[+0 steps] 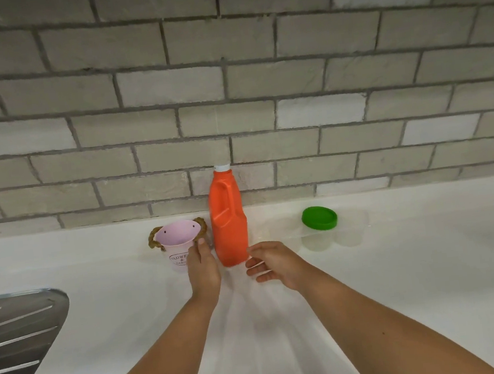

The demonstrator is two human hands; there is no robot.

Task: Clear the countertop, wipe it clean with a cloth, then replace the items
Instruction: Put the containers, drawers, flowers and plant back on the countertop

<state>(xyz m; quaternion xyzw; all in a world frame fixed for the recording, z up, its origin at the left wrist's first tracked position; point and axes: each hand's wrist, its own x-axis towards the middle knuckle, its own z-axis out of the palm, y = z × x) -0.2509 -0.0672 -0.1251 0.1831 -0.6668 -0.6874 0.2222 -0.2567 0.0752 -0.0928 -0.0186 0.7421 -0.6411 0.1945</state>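
Clasping the pink bucket (176, 243) at its rim in the left grip (203, 270), hovering the spread right grip (273, 264) beside the tall orange bottle (228, 219), likely risking toppling it.

The only writing that can be read stands on the front of the pink bucket (176, 256), near the back edge of the countertop (400, 262). Inside a dark oval outline the top line shows the capitals "FLOWE", with an "&" beneath. A third line is too small to read surely. The left hand (203, 272) covers the oval's right end, cutting the words off.
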